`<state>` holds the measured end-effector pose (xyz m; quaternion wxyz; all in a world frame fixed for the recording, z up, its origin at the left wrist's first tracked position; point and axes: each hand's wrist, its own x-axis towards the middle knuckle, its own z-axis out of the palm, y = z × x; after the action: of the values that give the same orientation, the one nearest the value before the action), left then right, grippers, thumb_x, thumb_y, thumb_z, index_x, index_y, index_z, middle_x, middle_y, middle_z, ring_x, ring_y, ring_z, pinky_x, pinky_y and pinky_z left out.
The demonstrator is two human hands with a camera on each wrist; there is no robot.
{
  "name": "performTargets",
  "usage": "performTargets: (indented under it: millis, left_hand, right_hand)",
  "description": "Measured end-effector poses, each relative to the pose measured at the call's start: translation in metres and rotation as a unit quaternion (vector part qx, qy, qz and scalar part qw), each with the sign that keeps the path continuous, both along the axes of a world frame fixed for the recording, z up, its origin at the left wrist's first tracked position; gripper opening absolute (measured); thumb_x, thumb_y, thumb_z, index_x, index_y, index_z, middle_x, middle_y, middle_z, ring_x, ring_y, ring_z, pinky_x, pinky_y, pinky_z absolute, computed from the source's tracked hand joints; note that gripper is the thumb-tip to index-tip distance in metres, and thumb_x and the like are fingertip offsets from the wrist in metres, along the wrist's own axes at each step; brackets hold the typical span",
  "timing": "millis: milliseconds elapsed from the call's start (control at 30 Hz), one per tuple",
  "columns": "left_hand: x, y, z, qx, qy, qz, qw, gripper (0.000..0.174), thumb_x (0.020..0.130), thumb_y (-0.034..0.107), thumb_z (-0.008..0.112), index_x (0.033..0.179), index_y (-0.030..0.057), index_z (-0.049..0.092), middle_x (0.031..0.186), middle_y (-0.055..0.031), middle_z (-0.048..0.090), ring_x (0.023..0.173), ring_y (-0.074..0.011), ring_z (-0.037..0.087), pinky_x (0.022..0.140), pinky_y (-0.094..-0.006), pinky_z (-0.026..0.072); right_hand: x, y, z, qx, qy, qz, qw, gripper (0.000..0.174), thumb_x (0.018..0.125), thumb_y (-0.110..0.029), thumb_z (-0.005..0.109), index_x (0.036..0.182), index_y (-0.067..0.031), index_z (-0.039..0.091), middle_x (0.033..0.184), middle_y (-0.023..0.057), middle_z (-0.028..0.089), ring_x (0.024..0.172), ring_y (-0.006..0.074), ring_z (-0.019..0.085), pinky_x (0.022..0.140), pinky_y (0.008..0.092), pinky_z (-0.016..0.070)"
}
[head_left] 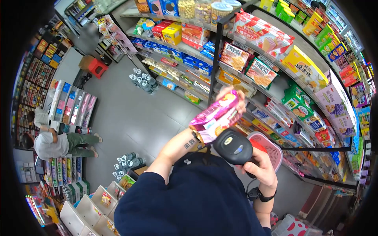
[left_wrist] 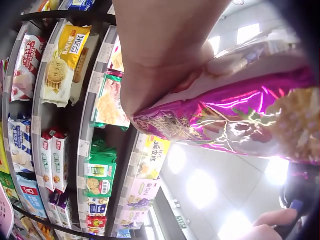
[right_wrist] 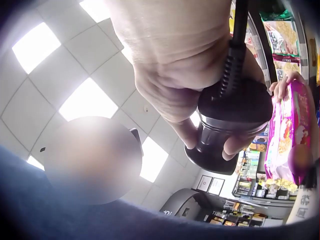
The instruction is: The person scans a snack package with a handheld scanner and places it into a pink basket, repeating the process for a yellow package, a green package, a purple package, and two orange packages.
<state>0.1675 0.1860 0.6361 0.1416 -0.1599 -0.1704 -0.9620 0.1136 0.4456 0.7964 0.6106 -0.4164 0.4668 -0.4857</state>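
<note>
My left hand [head_left: 232,98] grips a shiny purple-and-white packet of biscuits [head_left: 215,114] by its far end, held up in front of the chest. In the left wrist view the packet [left_wrist: 235,120] shows printed round biscuits and a crinkled wrapper. My right hand [head_left: 263,170] is wrapped round the handle of a black barcode scanner [head_left: 233,146], its head close beside the near end of the packet. From below, the right wrist view shows fingers curled round the scanner [right_wrist: 235,112], with its cord [right_wrist: 240,30] running up past the wrist.
Shelves of packaged snacks [head_left: 262,72] stand ahead and to the right. A pink basket [head_left: 274,151] lies beyond the right hand. Bundled bottles [head_left: 143,80] stand on the grey floor [head_left: 130,114]. Two people [head_left: 55,143] are by a counter at left; white bins [head_left: 88,208] are near front left.
</note>
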Motion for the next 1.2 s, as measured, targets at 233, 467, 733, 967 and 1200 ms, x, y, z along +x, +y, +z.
performTargets:
  millis: [233,467,733,967,1200]
  left_hand:
    - [0.026,0.057,-0.021,-0.117,-0.346,0.026,0.931,0.058,0.103,0.063,0.049,0.1,0.0083,0.067,0.08,-0.0028,0.069,0.07,-0.0136,0.066,0.063,-0.0264,0.0524]
    - [0.006,0.094,-0.138,-0.108,-0.443,-0.122,0.882,0.061,0.103,0.06,0.046,0.113,0.0033,0.066,0.107,-0.0108,0.075,0.1,-0.0227,0.072,0.091,-0.0412,0.0573]
    - [-0.018,0.156,-0.182,-0.335,-0.448,-0.186,0.808,0.044,0.107,0.046,0.054,0.118,0.0046,0.063,0.11,-0.0045,0.074,0.098,-0.0122,0.071,0.087,-0.0308,0.0591]
    - [-0.06,0.189,-0.271,-0.393,-0.549,-0.211,0.707,0.05,0.1,0.041,0.068,0.134,0.0077,0.051,0.12,-0.0113,0.068,0.095,-0.0176,0.07,0.072,-0.0341,0.0593]
    - [-0.115,0.22,-0.299,-0.318,-0.545,-0.281,0.723,0.04,0.093,0.029,0.069,0.123,0.0029,0.065,0.11,-0.0093,0.072,0.096,-0.021,0.071,0.091,-0.037,0.0571]
  right_hand:
    - [-0.05,0.058,-0.071,0.039,-0.002,-0.198,0.979,0.042,0.101,-0.035,0.064,0.118,0.0037,0.061,0.077,0.0064,0.065,0.058,0.0118,0.06,0.053,0.0246,0.0473]
    - [-0.098,0.203,-0.19,0.104,-0.068,-0.462,0.878,0.036,0.103,-0.037,0.06,0.104,-0.0007,0.062,0.065,0.0074,0.062,0.046,0.015,0.057,0.042,0.0259,0.0458]
    - [-0.088,0.334,-0.268,0.141,-0.124,-0.595,0.782,0.042,0.106,-0.044,0.054,0.102,-0.002,0.059,0.067,0.0088,0.062,0.044,0.016,0.055,0.04,0.0262,0.0455]
    - [-0.051,0.376,-0.283,0.175,-0.187,-0.658,0.708,0.039,0.104,-0.043,0.059,0.099,-0.0039,0.06,0.066,0.0084,0.063,0.046,0.0159,0.057,0.042,0.0272,0.047]
    - [-0.006,0.398,-0.277,0.24,-0.194,-0.715,0.627,0.04,0.103,-0.043,0.059,0.094,-0.0042,0.061,0.07,0.0074,0.065,0.05,0.0159,0.06,0.047,0.0278,0.0497]
